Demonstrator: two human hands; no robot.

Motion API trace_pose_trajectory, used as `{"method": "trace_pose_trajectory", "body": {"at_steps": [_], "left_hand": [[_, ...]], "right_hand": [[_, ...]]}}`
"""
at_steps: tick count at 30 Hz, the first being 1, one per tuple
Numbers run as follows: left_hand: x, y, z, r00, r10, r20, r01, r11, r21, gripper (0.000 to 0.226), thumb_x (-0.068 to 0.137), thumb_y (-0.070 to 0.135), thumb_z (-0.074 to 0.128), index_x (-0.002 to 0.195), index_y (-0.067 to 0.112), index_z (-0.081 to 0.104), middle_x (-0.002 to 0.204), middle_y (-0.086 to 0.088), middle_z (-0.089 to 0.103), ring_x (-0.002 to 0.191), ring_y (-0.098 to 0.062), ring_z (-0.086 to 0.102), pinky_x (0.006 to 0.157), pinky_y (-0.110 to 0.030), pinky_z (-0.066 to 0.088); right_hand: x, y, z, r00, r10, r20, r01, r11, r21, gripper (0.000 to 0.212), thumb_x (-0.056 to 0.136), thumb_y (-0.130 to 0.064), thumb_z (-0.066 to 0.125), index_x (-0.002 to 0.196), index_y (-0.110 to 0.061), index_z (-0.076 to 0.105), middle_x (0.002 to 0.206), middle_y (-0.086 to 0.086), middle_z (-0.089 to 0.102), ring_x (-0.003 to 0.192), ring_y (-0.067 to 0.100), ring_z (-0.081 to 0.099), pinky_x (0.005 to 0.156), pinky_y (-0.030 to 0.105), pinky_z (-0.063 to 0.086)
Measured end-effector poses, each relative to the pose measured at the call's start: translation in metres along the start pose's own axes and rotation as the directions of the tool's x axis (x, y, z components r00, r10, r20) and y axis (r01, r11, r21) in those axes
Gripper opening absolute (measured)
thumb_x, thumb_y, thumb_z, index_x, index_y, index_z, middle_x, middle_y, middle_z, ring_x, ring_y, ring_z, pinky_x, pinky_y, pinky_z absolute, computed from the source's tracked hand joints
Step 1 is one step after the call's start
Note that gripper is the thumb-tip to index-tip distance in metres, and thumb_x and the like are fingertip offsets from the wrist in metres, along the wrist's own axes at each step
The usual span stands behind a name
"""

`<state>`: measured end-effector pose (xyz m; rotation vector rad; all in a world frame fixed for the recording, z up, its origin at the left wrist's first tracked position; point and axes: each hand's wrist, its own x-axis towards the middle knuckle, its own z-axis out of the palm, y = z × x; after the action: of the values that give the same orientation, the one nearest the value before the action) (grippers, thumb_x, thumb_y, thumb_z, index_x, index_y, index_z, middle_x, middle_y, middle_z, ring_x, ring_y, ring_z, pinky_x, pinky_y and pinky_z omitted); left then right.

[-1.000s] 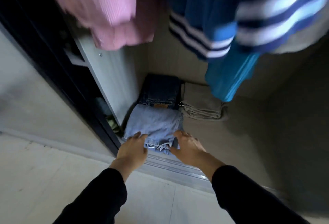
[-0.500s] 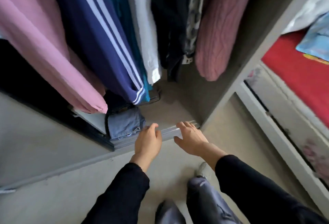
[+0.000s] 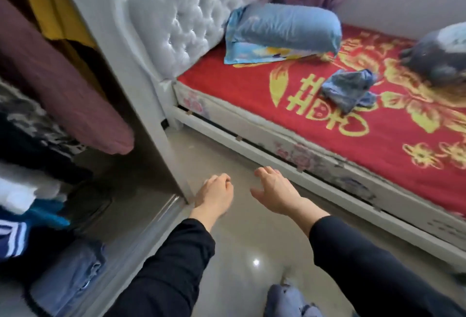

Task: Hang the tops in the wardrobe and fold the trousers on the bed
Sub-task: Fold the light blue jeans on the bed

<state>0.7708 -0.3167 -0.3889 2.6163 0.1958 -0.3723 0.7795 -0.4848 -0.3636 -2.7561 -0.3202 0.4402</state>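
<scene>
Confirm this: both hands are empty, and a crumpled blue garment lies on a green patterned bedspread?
No: the head view shows the patterned bedspread is red, not green. The crumpled blue garment lies on it; left hand and right hand are empty.

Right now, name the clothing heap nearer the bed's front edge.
The crumpled blue garment on the yellow lettering; the dark grey heap lies farther back, far right.
</scene>
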Motion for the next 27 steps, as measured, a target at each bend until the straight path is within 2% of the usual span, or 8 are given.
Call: {"method": "trace_pose_trajectory", "body": {"at_steps": [6,10,14,21,27], "left_hand": [[0.060,0.155,0.047,0.986,0.159,0.058,-0.161,0.986,0.035,0.035,0.099,0.026,0.034,0.127,0.019,0.053,0.128,-0.007,0.054,0.118,-0.027,0.048,0.096,-0.037,0.041],[0.086,0.246,0.078,0.964,0.247,0.100,-0.255,0.964,0.070,0.036,0.100,0.025,0.033,0.130,0.018,0.050,0.139,-0.004,0.044,0.125,-0.023,0.040,0.101,-0.038,0.038],[0.116,0.325,0.096,0.934,0.328,0.140,-0.347,0.928,0.136,0.038,0.099,0.026,0.032,0.134,0.016,0.046,0.146,-0.004,0.036,0.131,-0.024,0.034,0.105,-0.042,0.034],[0.200,0.420,0.109,0.900,0.390,0.196,-0.429,0.875,0.226,0.043,0.098,0.027,0.034,0.138,0.017,0.043,0.148,-0.005,0.035,0.133,-0.024,0.033,0.104,-0.044,0.035],[0.331,0.480,0.121,0.888,0.411,0.205,-0.458,0.829,0.321,0.041,0.098,0.027,0.034,0.136,0.015,0.045,0.144,-0.006,0.039,0.129,-0.025,0.038,0.100,-0.043,0.038]], "right_hand": [[0.005,0.150,-0.065,0.988,0.152,-0.012,-0.152,0.988,0.015,0.045,0.093,-0.036,0.051,0.132,-0.014,0.043,0.131,0.005,0.047,0.122,0.027,0.043,0.097,0.041,0.042],[0.001,0.233,-0.102,0.968,0.249,-0.034,-0.247,0.968,0.046,0.036,0.094,-0.034,0.049,0.123,-0.013,0.046,0.125,0.005,0.049,0.118,0.027,0.045,0.092,0.040,0.043],[0.008,0.299,-0.141,0.946,0.316,-0.070,-0.311,0.947,0.083,0.043,0.094,-0.036,0.050,0.130,-0.013,0.044,0.128,0.006,0.048,0.118,0.027,0.044,0.094,0.042,0.044],[0.058,0.388,-0.191,0.914,0.400,-0.077,-0.390,0.914,0.111,0.046,0.096,-0.038,0.049,0.134,-0.012,0.040,0.132,0.008,0.046,0.122,0.028,0.043,0.096,0.044,0.043],[0.153,0.470,-0.222,0.900,0.429,-0.075,-0.418,0.900,0.128,0.045,0.095,-0.035,0.047,0.133,-0.012,0.041,0.129,0.007,0.047,0.119,0.027,0.044,0.094,0.043,0.044]]}}
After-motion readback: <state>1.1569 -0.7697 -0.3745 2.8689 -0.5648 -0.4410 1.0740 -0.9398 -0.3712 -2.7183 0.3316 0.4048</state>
